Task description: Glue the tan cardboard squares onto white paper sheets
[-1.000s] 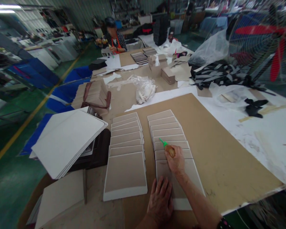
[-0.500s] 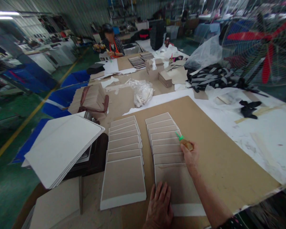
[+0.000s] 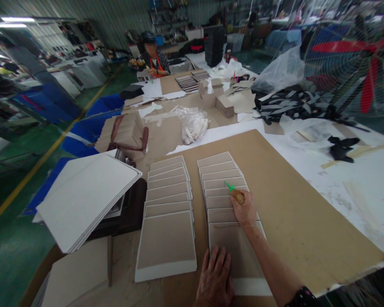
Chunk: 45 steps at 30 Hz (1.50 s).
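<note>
My right hand [image 3: 245, 209] is closed around a small glue bottle [image 3: 238, 196] with a green nozzle, its tip pointing up and left over the right row of panels. These grey-brown panels [image 3: 225, 202] overlap like steps, each showing a strip near its far edge. Flat on the nearest panel of that row rests my left hand [image 3: 215, 275], fingers stretched out. To the left, a second row of overlapping panels [image 3: 166, 238] lies on the same brown board [image 3: 294, 213]. Whether the nozzle touches a panel I cannot tell.
White boards [image 3: 89, 196] are stacked at the left. Behind them stands a tied bundle of panels [image 3: 124, 132]. A clear plastic bag [image 3: 193, 128] lies beyond the rows. Black strips [image 3: 294, 104] and a red-bladed fan [image 3: 369, 51] are at right. A co-worker [image 3: 155, 59] sits at the far end.
My right hand has moved left with the glue bottle, from the right edge of the panels to over their middle. My left hand stays on the nearest panel. The view has shifted slightly.
</note>
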{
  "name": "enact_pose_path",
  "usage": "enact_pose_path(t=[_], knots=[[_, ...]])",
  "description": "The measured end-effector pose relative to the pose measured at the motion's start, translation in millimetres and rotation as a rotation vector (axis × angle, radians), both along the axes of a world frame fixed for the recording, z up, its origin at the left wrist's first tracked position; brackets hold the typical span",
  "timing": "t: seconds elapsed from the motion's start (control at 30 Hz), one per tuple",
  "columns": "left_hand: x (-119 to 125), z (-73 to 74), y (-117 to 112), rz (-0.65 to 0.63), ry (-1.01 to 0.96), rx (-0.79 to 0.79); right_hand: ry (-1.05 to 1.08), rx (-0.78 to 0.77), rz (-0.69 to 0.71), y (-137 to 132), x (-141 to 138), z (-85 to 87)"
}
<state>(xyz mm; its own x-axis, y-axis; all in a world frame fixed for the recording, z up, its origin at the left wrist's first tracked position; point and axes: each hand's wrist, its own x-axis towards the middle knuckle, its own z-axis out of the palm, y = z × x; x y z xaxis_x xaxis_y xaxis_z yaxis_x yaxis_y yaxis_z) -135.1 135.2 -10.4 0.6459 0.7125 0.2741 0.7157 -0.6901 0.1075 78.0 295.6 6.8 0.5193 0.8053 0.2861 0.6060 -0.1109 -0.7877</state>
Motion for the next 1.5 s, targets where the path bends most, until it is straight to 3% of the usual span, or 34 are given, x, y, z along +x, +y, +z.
enact_pose_path(t=[0.23,0.4,0.57,0.73,0.87,1.17,1.5], knots=[[0,-0.4,1,0.001,0.003,0.016,0.106,-0.005,0.095,10,-51,7.8],[-1,-3.4,0,-0.004,0.004,0.028,0.236,0.052,0.099,12,-59,0.0],[0,-7.7,2,0.0,-0.026,0.063,0.307,0.093,-0.029,23,-19,-12.8],[2,-12.4,4,0.005,-0.076,0.106,0.196,0.096,-0.179,42,41,-13.1],[0,-14.5,4,-0.007,-0.056,0.106,0.099,0.048,-0.198,48,57,-10.5],[-3,-12.3,1,-0.005,0.014,0.071,0.035,-0.043,-0.033,46,7,-3.1],[-4,-26.0,2,-0.029,-0.024,0.145,0.121,-0.013,0.097,57,-52,-3.2]])
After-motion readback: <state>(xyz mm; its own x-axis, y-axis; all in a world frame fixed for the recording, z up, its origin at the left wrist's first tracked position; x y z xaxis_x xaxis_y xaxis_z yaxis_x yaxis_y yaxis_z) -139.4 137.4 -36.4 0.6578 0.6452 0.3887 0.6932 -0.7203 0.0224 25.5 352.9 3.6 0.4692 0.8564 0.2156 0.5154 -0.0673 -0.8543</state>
